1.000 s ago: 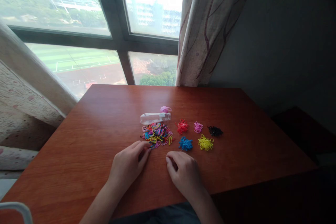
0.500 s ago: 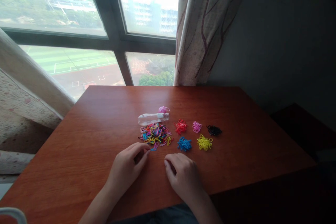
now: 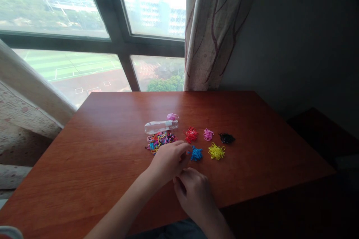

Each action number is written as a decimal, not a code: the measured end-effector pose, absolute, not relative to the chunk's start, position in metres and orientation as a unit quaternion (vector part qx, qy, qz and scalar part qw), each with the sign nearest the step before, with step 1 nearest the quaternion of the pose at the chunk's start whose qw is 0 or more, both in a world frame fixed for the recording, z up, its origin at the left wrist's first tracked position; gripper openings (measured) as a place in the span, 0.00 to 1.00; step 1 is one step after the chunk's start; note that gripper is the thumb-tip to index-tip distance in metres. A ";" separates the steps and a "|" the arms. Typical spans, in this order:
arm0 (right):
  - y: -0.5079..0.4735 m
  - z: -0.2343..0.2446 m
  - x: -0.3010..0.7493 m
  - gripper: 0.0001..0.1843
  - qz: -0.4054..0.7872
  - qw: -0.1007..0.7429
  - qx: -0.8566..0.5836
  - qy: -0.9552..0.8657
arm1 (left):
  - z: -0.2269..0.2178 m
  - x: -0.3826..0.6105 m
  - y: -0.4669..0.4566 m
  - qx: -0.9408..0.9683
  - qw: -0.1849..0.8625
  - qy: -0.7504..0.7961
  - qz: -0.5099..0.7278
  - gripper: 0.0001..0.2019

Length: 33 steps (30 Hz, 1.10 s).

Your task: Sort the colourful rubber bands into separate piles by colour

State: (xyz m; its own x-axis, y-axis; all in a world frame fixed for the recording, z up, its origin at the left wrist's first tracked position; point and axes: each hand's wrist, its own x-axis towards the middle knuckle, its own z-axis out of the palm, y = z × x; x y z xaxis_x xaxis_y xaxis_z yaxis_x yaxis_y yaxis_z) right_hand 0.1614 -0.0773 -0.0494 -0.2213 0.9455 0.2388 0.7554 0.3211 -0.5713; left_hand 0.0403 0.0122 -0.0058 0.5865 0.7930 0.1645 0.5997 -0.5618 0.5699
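My left hand point(image 3: 169, 158) reaches across in front of my right, its thumb and fingers pinched at the left side of the blue rubber band pile point(image 3: 196, 153). A small bit of blue shows at those fingertips, a blue rubber band. My right hand point(image 3: 195, 188) rests on the table with its fingers curled in, and nothing shows in them. Partly behind my left hand lies a mixed pile of coloured rubber bands point(image 3: 157, 142). Sorted piles of red bands point(image 3: 191, 134), pink bands point(image 3: 208, 134), black bands point(image 3: 227, 138) and yellow bands point(image 3: 216, 151) lie to the right.
A clear plastic bottle point(image 3: 159, 127) lies on its side behind the mixed pile, with a pink object point(image 3: 172, 117) beside its neck. The wooden table point(image 3: 84, 164) reaches back to the window and the curtain point(image 3: 204, 44). A white curved edge point(image 3: 11, 231) shows at bottom left.
My left hand has moved right, from the front of the mixed pile to the blue pile, with a blue rubber band in its pinch. My right hand has stayed nearly in place.
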 end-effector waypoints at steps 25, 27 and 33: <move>-0.069 -0.041 0.155 0.06 0.171 0.269 -0.593 -0.740 | -0.029 -0.048 -0.024 0.783 0.225 0.510 0.275 0.07; -0.065 -0.041 0.150 0.05 0.161 0.262 -0.608 -0.732 | -0.030 -0.047 -0.025 0.782 0.223 0.515 0.270 0.07; -0.052 -0.038 0.130 0.04 0.134 0.239 -0.644 -0.714 | -0.032 -0.045 -0.025 0.779 0.225 0.523 0.263 0.07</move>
